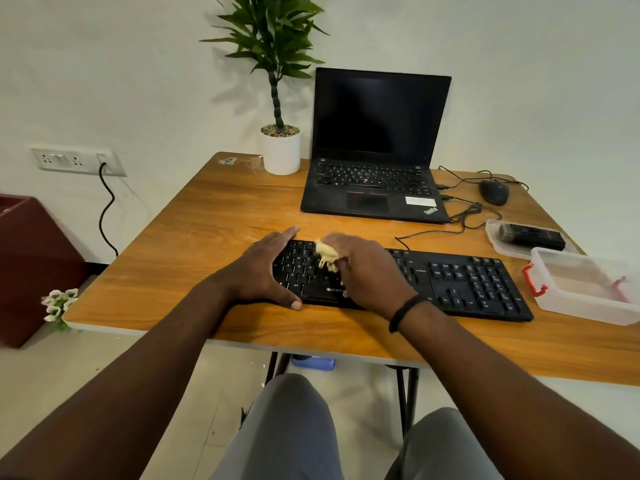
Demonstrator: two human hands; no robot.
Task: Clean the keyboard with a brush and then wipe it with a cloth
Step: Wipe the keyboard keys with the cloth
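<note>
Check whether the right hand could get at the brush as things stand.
Probably yes: the brush lies uncovered on a container lid right of the keyboard, path clear. But the right hand holds the cloth.

I see an open laptop (375, 147) at the desk's (214, 209) far edge, a potted plant (280, 133) beside it, a mouse (494, 191) toward the far right corner.

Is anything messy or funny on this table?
Nothing is spilled or broken. The black keyboard lies slightly askew on the wooden table, and the black mouse cable is bunched in loose loops beside the black laptop.
</note>
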